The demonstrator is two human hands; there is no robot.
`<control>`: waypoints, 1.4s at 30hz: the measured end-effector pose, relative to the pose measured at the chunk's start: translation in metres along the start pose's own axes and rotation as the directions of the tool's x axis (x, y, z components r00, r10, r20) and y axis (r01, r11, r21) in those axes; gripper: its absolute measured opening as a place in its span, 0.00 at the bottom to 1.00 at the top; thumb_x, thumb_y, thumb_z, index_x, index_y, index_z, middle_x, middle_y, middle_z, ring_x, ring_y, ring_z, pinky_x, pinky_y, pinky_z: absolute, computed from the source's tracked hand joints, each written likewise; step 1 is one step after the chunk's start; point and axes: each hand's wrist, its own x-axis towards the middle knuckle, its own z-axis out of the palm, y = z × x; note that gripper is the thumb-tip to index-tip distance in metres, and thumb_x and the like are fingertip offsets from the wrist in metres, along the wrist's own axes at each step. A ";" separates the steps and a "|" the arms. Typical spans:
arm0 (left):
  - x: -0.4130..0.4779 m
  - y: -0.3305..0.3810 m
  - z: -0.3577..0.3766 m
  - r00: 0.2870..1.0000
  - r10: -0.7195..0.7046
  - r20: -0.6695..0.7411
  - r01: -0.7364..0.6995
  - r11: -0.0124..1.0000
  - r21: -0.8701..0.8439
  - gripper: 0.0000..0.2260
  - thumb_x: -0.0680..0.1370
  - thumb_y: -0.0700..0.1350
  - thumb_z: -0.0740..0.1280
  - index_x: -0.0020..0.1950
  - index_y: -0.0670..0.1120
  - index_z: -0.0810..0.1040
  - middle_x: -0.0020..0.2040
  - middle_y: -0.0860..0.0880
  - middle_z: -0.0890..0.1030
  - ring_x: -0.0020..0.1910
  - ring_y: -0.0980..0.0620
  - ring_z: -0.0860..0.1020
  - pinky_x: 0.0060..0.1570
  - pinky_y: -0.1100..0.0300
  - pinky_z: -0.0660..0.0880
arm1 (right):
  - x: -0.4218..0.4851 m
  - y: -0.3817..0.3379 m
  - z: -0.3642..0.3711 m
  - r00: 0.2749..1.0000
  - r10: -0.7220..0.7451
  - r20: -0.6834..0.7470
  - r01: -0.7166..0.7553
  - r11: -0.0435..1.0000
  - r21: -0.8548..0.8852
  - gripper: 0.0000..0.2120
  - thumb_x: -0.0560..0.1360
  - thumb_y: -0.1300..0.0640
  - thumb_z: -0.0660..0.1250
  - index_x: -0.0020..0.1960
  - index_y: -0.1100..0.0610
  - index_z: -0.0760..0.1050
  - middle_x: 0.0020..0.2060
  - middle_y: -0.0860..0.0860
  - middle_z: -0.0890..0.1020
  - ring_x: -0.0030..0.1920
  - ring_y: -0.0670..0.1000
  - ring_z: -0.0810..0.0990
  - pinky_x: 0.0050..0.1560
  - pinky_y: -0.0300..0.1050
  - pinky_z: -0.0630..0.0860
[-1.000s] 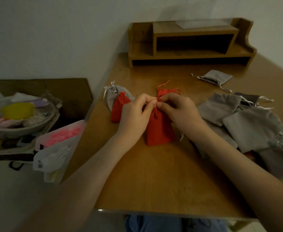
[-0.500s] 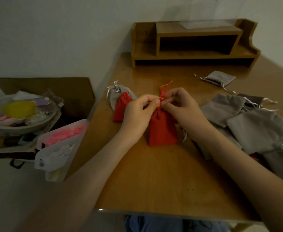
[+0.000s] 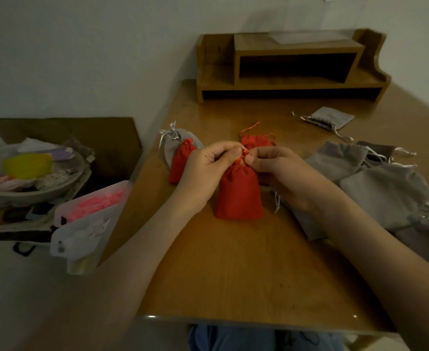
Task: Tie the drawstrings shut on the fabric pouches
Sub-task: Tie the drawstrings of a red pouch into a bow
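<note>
A red fabric pouch lies on the wooden table, its gathered neck pointing away from me. My left hand and my right hand meet at that neck, and each pinches the red drawstring between thumb and fingers. Behind the hands lies another red pouch with loose red cords. To the left, a smaller red pouch rests on a grey pouch with a silver bow.
Several grey pouches are piled at the right, one grey pouch lies apart further back. A wooden shelf organiser stands at the back. Left of the table sit a cardboard box with a bowl and plastic bags.
The hands have drawn slightly apart at the pouch neck, still pinching the drawstring. The second red pouch behind them now shows more.
</note>
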 end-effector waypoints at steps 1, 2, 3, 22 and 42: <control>0.000 0.001 0.000 1.000 0.003 0.021 -0.003 1.000 -0.011 0.07 0.78 0.41 0.65 0.47 0.51 0.82 0.39 0.56 0.83 0.43 0.59 0.80 0.47 0.64 0.74 | 0.000 0.000 -0.001 1.000 0.009 0.022 -0.009 1.000 0.025 0.08 0.79 0.62 0.60 0.43 0.58 0.76 0.33 0.49 0.79 0.33 0.44 0.78 0.32 0.36 0.74; 0.000 0.001 -0.001 0.999 0.007 0.036 -0.006 1.000 -0.015 0.07 0.77 0.41 0.65 0.47 0.51 0.82 0.39 0.56 0.83 0.43 0.59 0.80 0.48 0.64 0.74 | 0.001 0.000 -0.002 0.999 0.013 0.036 -0.015 0.999 0.041 0.08 0.79 0.62 0.60 0.44 0.58 0.76 0.35 0.50 0.80 0.35 0.45 0.78 0.35 0.36 0.76; 0.000 0.002 -0.002 0.999 0.014 0.048 -0.013 1.000 -0.009 0.07 0.77 0.41 0.65 0.47 0.51 0.82 0.39 0.55 0.83 0.43 0.58 0.80 0.48 0.63 0.74 | 0.001 0.001 -0.003 0.999 0.015 0.047 -0.018 0.998 0.053 0.08 0.79 0.62 0.60 0.45 0.59 0.77 0.37 0.51 0.80 0.37 0.46 0.78 0.38 0.37 0.77; 0.000 0.004 -0.024 0.883 0.393 0.255 -0.462 0.633 0.622 0.06 0.75 0.39 0.69 0.51 0.44 0.83 0.44 0.49 0.82 0.46 0.63 0.73 0.47 0.76 0.68 | 0.007 0.006 -0.011 0.979 0.082 0.185 -0.088 0.996 0.025 0.12 0.74 0.57 0.67 0.53 0.64 0.74 0.47 0.60 0.75 0.48 0.55 0.74 0.52 0.46 0.72; -0.006 0.006 -0.012 0.976 0.183 0.118 -0.218 0.845 0.489 0.03 0.76 0.40 0.69 0.47 0.47 0.81 0.42 0.55 0.82 0.39 0.67 0.77 0.40 0.73 0.70 | 0.002 0.003 -0.002 0.999 -0.048 -0.016 0.048 0.999 0.007 0.07 0.75 0.69 0.64 0.43 0.59 0.72 0.37 0.55 0.77 0.36 0.48 0.77 0.34 0.36 0.76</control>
